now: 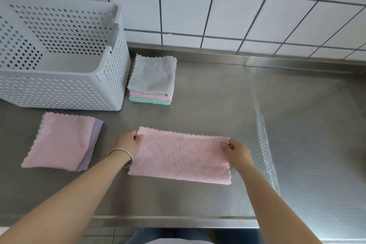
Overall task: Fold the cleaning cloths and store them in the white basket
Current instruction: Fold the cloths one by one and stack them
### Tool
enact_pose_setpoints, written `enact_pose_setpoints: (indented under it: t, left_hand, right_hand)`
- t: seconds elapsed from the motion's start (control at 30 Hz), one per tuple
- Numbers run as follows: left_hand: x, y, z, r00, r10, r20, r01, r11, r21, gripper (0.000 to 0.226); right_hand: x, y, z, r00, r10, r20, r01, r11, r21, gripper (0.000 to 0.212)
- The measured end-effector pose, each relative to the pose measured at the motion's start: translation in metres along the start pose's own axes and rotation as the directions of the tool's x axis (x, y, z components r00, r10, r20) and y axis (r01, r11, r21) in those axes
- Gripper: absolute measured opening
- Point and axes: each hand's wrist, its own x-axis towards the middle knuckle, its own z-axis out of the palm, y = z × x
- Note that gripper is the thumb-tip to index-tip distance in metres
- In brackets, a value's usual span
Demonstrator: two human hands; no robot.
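Lying flat on the steel counter (198, 93), below and to the right of the white basket (59, 77): one pink cloth (181, 157), folded once into a long rectangle.

Axis: long side runs left to right across the person, one short end at each hand, so both hands are equally near. A second fold would likely carry one short end over the other.

Left hand (128, 143): at the upper left corner of the cloth, fingers curled and pinching the edge; a metal bangle (120, 156) on the wrist.

Right hand (236, 151): at the upper right corner, fingertips pinching the edge.

Appearance of cloth: pale pink, embossed diamond pattern, pinked zigzag edges; a sliver of green shows along its far edge, apparently a second layer or another cloth beneath.

Folded stack (153, 79): grey on top, pink and green under it, just beside the basket's right wall.

Unfolded pile (63, 141): pink on top, lilac edge showing, in front of the basket, left of the left hand.

Basket interior: no cloths visible inside.
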Motion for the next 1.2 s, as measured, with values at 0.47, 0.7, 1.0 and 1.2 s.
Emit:
enact_pose_setpoints:
  t: [0.47,0.7,1.0,1.2]
  left_hand:
    - [-0.01,0.019,0.0,0.977,0.105,-0.187,-0.046,0.954,0.295,0.02]
    - [-0.044,0.042,0.025,0.731,0.681,0.048,-0.619,0.631,0.468,0.051]
    - [-0.048,0.056,0.05,0.764,0.512,0.393,-0.645,0.63,0.434,0.088]
    - [-0.063,0.077,0.039,0.813,0.521,0.26,-0.565,0.815,0.129,0.078]
  right_hand:
    - [-0.001,-0.003,0.008,0.98,0.099,-0.173,-0.111,0.992,-0.063,0.032]
    - [-0.041,0.011,0.027,0.957,0.111,-0.269,-0.109,0.994,0.02,0.027]
    - [-0.064,0.007,0.036,0.952,0.279,-0.127,-0.302,0.927,-0.225,0.049]
    - [-0.084,-0.011,0.042,0.928,0.005,-0.373,-0.042,0.995,-0.093,0.026]
